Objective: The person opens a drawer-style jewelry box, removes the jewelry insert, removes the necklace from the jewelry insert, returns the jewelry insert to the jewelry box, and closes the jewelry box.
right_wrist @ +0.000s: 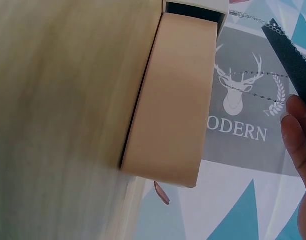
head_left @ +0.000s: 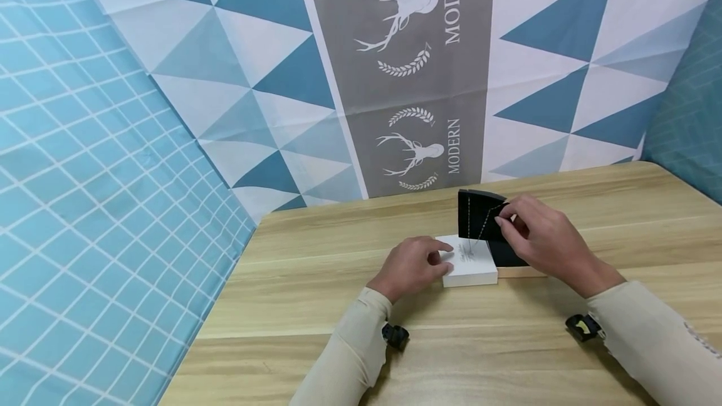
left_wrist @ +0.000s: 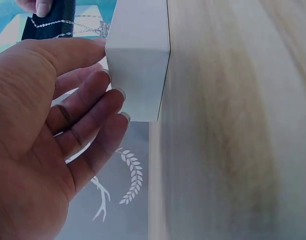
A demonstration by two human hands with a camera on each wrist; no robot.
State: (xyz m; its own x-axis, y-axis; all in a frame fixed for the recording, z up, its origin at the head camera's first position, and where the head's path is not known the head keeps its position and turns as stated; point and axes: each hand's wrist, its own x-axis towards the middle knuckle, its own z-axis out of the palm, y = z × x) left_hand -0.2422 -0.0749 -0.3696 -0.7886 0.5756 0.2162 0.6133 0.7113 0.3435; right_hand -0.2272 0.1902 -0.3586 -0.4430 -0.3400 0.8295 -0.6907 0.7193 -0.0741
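A white box (head_left: pixel 470 268) with small print on top lies on the table. My left hand (head_left: pixel 412 262) touches its left end, fingertips resting along the edge, fingers relaxed. Adjoining it on the right is a tan box (right_wrist: pixel 173 95) with a black inside, partly hidden by my right hand. My right hand (head_left: pixel 536 234) pinches the right edge of a black necklace card (head_left: pixel 476 221), tilted up above the boxes. A thin silver chain (left_wrist: pixel 58 22) runs across the card and hangs below it towards the white box.
The wood-grain table (head_left: pixel 316 306) extends around the boxes. Behind it hangs a patterned cloth (head_left: pixel 395 80) with deer heads, and a blue gridded cloth (head_left: pixel 84 174) drops along the left side. A small tan ribbon tab (right_wrist: pixel 162 194) sticks out from the tan box.
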